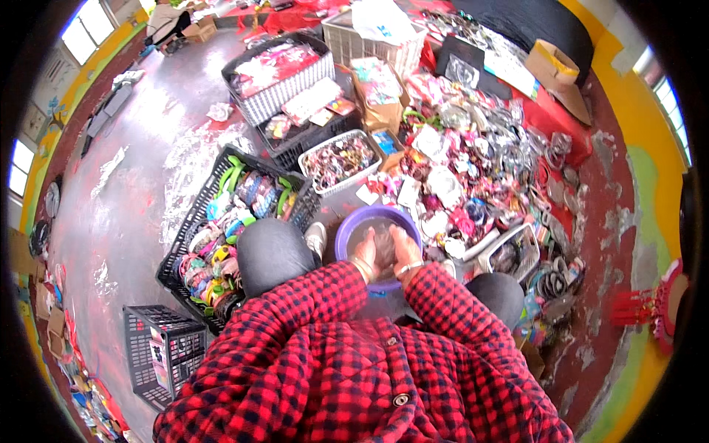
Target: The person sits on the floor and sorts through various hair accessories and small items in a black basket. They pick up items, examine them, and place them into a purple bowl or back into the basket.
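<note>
Both my hands reach into a round purple basin of murky brownish water that stands on the floor between my knees. My left hand is at the basin's left side and my right hand at its right, a bracelet on that wrist. They lean toward each other, a small gap between them. Their fingers point down to the water and are partly hidden and blurred, so I cannot tell if they hold anything. A brownish, wet-looking patch shows between the palms, too unclear to name.
A black crate of colourful headbands stands at my left, an upright dark crate nearer. Ahead are a white basket of small accessories and a grey crate of packets. A large heap of accessories spreads to the right.
</note>
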Demonstrator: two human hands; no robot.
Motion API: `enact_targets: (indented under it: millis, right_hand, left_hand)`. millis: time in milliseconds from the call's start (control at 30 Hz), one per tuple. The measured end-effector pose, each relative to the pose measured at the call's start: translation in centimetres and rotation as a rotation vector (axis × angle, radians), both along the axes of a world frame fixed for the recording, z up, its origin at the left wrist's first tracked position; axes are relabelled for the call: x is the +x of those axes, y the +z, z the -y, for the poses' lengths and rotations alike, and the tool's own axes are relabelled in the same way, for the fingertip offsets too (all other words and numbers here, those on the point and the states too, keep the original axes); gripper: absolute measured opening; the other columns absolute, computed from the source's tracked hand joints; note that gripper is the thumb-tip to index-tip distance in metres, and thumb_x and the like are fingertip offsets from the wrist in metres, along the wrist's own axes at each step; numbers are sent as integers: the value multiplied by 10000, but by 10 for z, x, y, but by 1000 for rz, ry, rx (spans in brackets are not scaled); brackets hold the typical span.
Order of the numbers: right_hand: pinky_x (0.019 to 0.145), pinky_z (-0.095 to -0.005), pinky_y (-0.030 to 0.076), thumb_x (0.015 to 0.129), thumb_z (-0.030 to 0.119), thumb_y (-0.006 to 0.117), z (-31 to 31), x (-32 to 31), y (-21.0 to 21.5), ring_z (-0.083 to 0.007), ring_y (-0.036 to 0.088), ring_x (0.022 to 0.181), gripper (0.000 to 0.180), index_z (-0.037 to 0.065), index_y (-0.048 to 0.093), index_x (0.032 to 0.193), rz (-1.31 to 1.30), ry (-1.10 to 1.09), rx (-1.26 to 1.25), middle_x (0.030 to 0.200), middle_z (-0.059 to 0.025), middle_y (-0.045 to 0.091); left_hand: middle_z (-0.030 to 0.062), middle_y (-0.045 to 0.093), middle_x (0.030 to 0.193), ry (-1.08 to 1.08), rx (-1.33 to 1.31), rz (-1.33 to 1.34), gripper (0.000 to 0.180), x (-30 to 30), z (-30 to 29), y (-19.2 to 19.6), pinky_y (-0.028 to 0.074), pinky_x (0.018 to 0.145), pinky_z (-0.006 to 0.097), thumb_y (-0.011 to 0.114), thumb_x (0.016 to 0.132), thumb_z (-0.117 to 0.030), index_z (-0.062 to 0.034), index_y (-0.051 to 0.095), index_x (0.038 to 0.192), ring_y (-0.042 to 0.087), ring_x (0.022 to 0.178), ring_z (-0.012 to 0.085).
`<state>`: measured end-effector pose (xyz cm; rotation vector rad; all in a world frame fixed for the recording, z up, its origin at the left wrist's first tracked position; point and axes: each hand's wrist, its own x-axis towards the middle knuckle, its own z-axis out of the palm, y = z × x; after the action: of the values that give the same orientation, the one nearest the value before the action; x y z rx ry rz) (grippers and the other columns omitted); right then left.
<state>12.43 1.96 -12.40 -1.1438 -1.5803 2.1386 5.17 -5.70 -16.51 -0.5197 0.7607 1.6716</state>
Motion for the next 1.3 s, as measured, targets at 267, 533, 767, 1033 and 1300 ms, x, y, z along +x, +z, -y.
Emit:
enact_targets:
  millis: [267, 533, 767, 1033, 1300]
  right_hand:
    - [778, -309, 444, 869, 375, 423, 53, -9, 17, -257, 570, 924, 485, -17, 470, 1150, -74, -11, 183, 1065, -199, 549]
    - [803, -351, 408, 842, 309, 364, 1, -13, -30, -301, 535, 965, 392, 24, 524, 1059, 295, 199, 580, 1017, -177, 572]
    - [991, -273, 279, 878, 286, 387, 29, -17, -8, -247, 396, 1195, 486, -36, 407, 1242, -1, 131, 152, 1266, -196, 432]
    - [957, -352, 340, 885, 324, 285, 26, -24, 2, -318, 417, 1159, 486, -22, 462, 1176, 317, 348, 382, 1224, -186, 467]
    - [932, -303, 358, 877, 296, 395, 20, -25, 44, -295, 471, 1118, 474, -14, 418, 1235, 160, -98, 32, 1205, -226, 474]
  left_hand:
    - [51, 582, 886, -20, 85, -118, 306, -17, 16, -14, 450, 695, 335, 464, 863, -369, -100, 530, 992, 556, 802, 198]
    - [94, 577, 927, 72, -147, -94, 274, 12, -7, 14, 436, 709, 389, 434, 884, -323, -90, 531, 990, 554, 821, 234]
    - [119, 582, 920, 16, -100, -194, 521, -8, 0, 20, 435, 731, 386, 401, 852, -505, -23, 555, 976, 556, 848, 229]
    - [65, 572, 903, -22, -124, -277, 376, -6, 1, -63, 434, 756, 353, 398, 893, -423, -87, 534, 995, 540, 822, 202]
    - [59, 588, 860, -26, -118, -123, 333, 31, 2, 23, 459, 705, 353, 495, 852, -393, -83, 550, 960, 568, 799, 198]
